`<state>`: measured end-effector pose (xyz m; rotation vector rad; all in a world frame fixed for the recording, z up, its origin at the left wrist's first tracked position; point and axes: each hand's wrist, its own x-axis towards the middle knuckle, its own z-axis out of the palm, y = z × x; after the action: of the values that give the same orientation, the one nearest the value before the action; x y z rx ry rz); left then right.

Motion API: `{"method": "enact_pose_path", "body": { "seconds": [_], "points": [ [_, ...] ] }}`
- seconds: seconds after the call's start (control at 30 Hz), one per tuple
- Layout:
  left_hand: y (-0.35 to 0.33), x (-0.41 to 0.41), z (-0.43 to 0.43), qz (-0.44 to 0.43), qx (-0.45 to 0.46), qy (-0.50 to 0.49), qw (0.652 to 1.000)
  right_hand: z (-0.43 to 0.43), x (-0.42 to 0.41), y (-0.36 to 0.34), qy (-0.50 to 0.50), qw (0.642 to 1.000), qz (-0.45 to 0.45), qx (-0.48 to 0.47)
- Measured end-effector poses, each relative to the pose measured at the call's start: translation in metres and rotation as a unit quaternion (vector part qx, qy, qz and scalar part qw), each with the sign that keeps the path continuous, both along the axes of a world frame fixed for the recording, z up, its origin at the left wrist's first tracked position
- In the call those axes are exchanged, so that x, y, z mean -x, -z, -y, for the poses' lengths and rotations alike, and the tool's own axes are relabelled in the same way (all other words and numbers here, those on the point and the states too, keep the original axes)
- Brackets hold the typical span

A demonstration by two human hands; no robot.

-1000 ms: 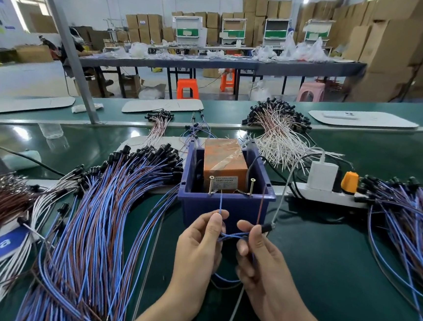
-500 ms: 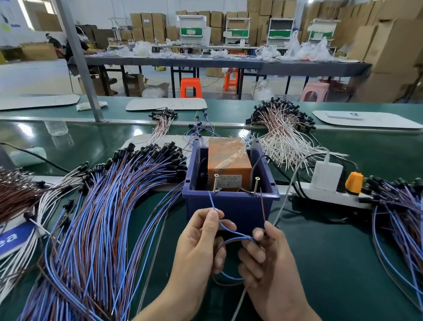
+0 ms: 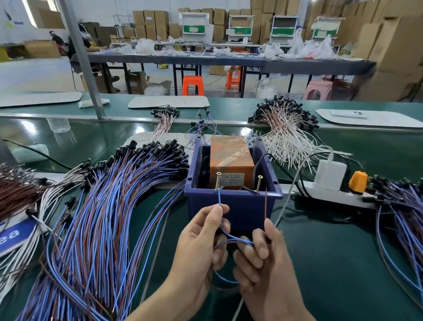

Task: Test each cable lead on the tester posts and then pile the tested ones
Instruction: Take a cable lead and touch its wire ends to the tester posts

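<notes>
- Has swung the blue lead (image 3: 219, 199) in from left of the left post (image 3: 217, 181) since half a second ago; tip now at the post's foot, seemingly touching.
- Keeps the brown lead (image 3: 266, 205) much where it was, tip just right of the right post (image 3: 259, 182); contact not clear.
- Pinches the blue lead between thumb and forefinger of the left hand (image 3: 202, 244), other fingers curled beneath.
- Grips the brown lead in the right hand (image 3: 265, 265), thumb straight up along it, fingers curled round.
- Holds both hands close together just in front of the blue bin (image 3: 234, 211), above the green table (image 3: 337, 261), a loop of the cable hanging between them.
- Shows the orange tester (image 3: 231, 157) sitting inside the bin, both posts rising at its near edge.
- Shows a wide fanned pile of blue and brown cables (image 3: 103, 215) left of the bin, a second pile (image 3: 409, 221) at far right.
- Shows a white power strip (image 3: 330, 195) right of the bin, carrying a white charger (image 3: 330, 174) and an orange plug (image 3: 357, 182).
</notes>
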<state>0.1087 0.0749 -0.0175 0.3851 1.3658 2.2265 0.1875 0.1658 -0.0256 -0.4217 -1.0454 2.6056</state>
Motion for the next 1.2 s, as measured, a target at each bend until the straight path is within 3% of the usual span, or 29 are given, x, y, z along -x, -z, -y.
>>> {"method": "enact_pose_path", "body": {
  "seconds": [1.2],
  "points": [
    [-0.0006, 0.0046, -0.0012, 0.063, 0.021, -0.013, 0.998, 0.0025, -0.0006, 0.0021, -0.019, 0.994, -0.046, 0.097]
  ]
}}
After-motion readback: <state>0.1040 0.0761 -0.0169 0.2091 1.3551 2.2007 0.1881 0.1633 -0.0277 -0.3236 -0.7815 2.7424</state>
